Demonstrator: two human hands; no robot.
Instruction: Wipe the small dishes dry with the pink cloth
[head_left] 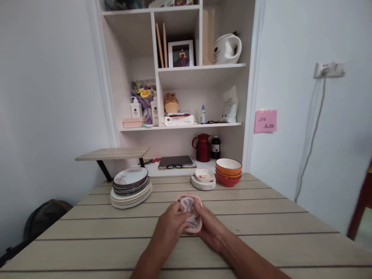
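A small rounded-square bowl [199, 228] with a pink rim is held above the front middle of the wooden table. My right hand [211, 228] grips it from the right side, thumb over the rim and the other fingers mostly hidden beneath. Inside lies a crumpled whitish cloth [188, 203]. My left hand [171, 224] reaches in from the left, its bent fingers pressing the cloth against the inner surface. Part of the cloth is covered by those fingers.
A stack of plates [131, 193] stands at left beside a raised wooden shelf [113, 154]. Small white plates with a square dish [204, 175] on top and stacked orange and red bowls [228, 173] are at the back. Behind them are a red jug [203, 148] and a dark laptop [176, 161].
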